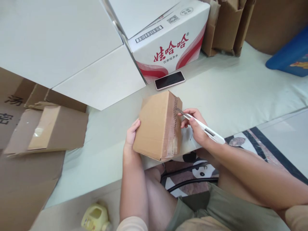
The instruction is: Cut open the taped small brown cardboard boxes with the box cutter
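Note:
A small brown cardboard box stands tilted near the table's front edge. My left hand grips its left side, with the thumb on the near face and the other fingers hidden behind. In my right hand is a white utility knife, its metal blade pointing left at the box's right side. The blade tip is at or very close to a torn, ridged strip along that side; whether it touches, I cannot tell. Clear tape covers the lower part of the same side.
Behind the box lies a phone before a white and red carton. A white cabinet stands at left, beside opened cardboard. Folded cartons and a blue container are at right. A yellow jug sits below the table.

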Demonstrator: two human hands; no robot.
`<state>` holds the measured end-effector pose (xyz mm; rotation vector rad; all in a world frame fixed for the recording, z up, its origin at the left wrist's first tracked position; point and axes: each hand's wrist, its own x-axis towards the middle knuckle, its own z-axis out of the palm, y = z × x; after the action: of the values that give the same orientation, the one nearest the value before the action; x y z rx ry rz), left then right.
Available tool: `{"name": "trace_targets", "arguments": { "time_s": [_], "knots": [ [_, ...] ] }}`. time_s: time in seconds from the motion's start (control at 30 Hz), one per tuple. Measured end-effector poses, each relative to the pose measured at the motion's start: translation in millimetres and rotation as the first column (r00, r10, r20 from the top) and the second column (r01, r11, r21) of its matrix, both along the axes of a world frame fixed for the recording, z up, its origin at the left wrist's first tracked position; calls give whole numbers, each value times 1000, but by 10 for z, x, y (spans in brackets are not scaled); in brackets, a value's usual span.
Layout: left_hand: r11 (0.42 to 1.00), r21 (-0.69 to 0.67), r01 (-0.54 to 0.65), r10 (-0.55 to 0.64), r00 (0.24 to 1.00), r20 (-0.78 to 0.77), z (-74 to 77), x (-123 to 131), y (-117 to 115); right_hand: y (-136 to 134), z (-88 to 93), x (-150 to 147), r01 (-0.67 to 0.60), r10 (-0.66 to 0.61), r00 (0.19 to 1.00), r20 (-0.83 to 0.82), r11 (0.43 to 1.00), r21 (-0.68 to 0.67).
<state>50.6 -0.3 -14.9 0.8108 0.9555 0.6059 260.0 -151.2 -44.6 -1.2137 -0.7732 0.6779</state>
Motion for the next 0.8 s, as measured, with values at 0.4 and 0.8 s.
{"name": "trace_targets", "arguments": {
  "time_s": [0.4,0.8],
  "knots": [
    [1000,9,-13,13,999,-31,-11,9,28,-19,-18,1,-15,15,1000,-7,1000,26],
    [1000,10,-11,11,999,-33,2,25,-8,-39,-39,7,-29,28,999,33,999,25]
  ]
}}
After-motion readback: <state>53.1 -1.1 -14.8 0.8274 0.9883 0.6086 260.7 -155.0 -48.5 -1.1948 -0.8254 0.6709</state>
